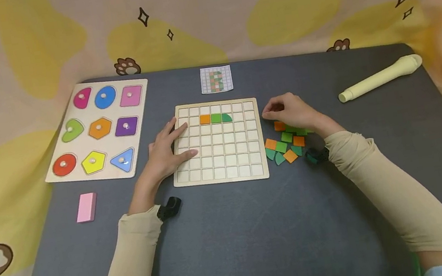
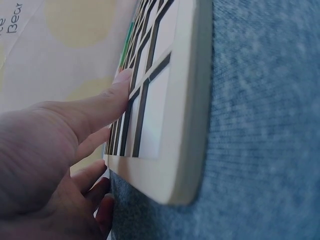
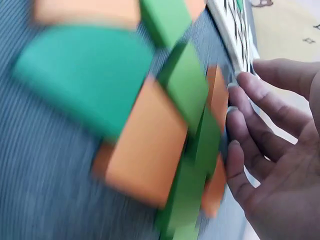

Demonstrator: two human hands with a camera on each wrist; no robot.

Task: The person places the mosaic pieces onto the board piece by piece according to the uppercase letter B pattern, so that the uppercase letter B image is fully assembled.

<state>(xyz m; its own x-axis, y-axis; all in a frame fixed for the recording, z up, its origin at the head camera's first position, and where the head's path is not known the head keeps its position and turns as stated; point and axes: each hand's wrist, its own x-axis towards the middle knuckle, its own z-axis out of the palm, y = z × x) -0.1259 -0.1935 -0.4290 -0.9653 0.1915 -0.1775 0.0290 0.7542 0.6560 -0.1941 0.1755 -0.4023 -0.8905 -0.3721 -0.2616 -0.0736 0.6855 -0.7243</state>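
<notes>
The square grid board holds an orange square, a green square and a darker green quarter-round piece side by side in an upper row. My left hand rests on the board's left side, thumb and fingers spread; the left wrist view shows the thumb of that hand on the grid. Just right of the board, my right hand hovers at the top of the loose pieces, fingers loosely bent. In the right wrist view, no piece shows in that hand.
A small pattern card lies behind the board. At the left are a shape puzzle with knobbed pieces and a pink block. A pale yellow stick-like object lies at the back right. Patterned cloth hangs behind the table.
</notes>
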